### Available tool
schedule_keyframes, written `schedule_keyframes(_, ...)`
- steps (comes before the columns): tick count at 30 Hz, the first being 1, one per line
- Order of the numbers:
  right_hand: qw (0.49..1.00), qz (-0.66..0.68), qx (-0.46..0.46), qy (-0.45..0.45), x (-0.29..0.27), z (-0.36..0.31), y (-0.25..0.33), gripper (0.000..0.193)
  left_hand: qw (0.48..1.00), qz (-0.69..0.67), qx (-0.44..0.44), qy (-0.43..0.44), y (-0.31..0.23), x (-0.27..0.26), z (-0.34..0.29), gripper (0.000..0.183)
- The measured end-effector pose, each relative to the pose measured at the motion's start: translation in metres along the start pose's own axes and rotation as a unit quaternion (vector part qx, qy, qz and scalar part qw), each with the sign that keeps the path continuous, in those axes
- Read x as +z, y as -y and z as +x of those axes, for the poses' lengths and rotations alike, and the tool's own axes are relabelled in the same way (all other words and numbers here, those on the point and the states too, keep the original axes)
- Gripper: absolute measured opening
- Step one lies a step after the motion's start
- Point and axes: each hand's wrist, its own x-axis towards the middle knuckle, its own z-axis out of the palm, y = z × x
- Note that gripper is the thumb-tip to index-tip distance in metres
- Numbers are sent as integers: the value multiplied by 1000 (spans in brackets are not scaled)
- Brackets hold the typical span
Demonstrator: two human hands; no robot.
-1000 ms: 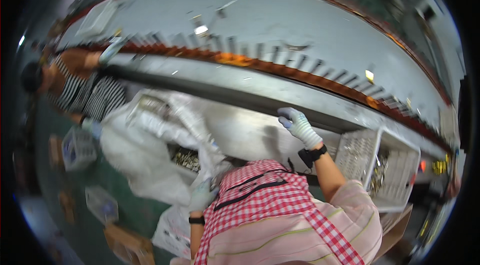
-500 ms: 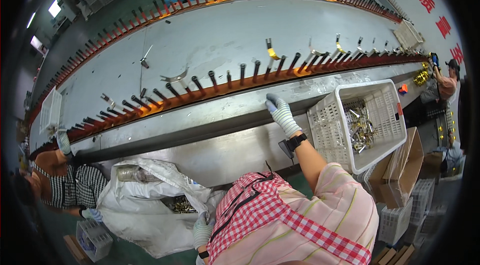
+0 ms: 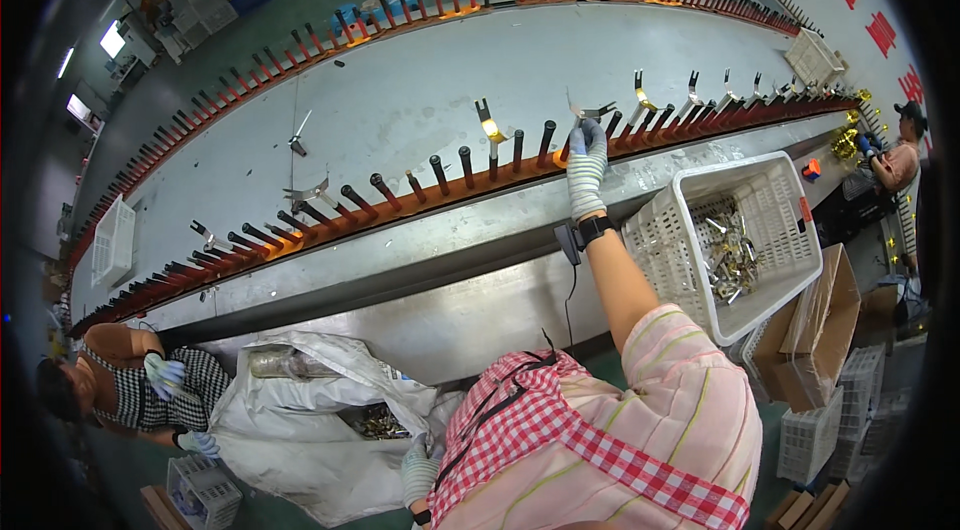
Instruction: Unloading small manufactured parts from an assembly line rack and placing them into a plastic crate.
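My right hand [image 3: 587, 168], in a striped knit glove, reaches over the near rail of the conveyor. Its fingers are closed on a silver forked metal piece [image 3: 598, 112] among the upright rods. To the left of it stands a gold-coloured forked piece [image 3: 490, 122], and another gold-coloured one [image 3: 641, 90] is farther right. My left hand [image 3: 420, 475], also gloved, is low beside my apron, closed at the edge of the white woven sack [image 3: 330, 475]; its fingertips are partly hidden. Small metal parts [image 3: 376, 421] show in the sack's opening.
A white plastic crate [image 3: 690, 255] with metal parts [image 3: 732, 258] stands at right on the steel ledge [image 3: 480, 302]. Dark-tipped red rods [image 3: 378, 186] line the looping conveyor. One co-worker [image 3: 120, 370] sits at left, another [image 3: 890, 170] at far right. Cardboard boxes [image 3: 825, 330] are beside the crate.
My right hand has moved up and slightly right, from above the ledge to the silver piece. The rods and pieces have shifted left. The left co-worker's raised hand has left the conveyor edge.
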Motion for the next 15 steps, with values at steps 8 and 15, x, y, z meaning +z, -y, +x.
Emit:
schedule_keyframes(8, 992, 36, 79, 88, -14, 51, 4, 17, 1000, 8, 2, 23, -68, 28, -12, 47)
schedule_keyframes(15, 982, 127, 35, 139, -32, 79, 83, 23, 998, -57, -11, -3, -138, 31, -34, 49)
